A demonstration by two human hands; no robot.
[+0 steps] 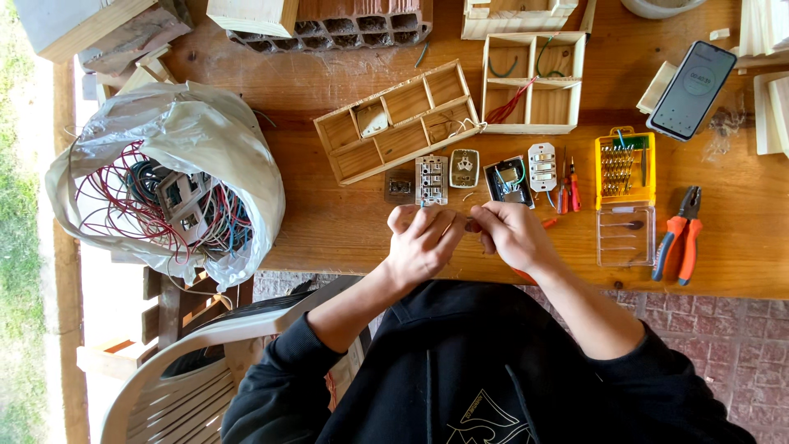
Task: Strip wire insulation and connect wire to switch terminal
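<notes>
A small dark part (470, 224), too tiny to be made out clearly, was held between both hands just above the wooden table's (345, 222) near edge. It was pinched by the curled fingers of the left hand (423, 242) and right hand (514, 234). White plastic switch modules (431, 180) were laid just beyond.
</notes>
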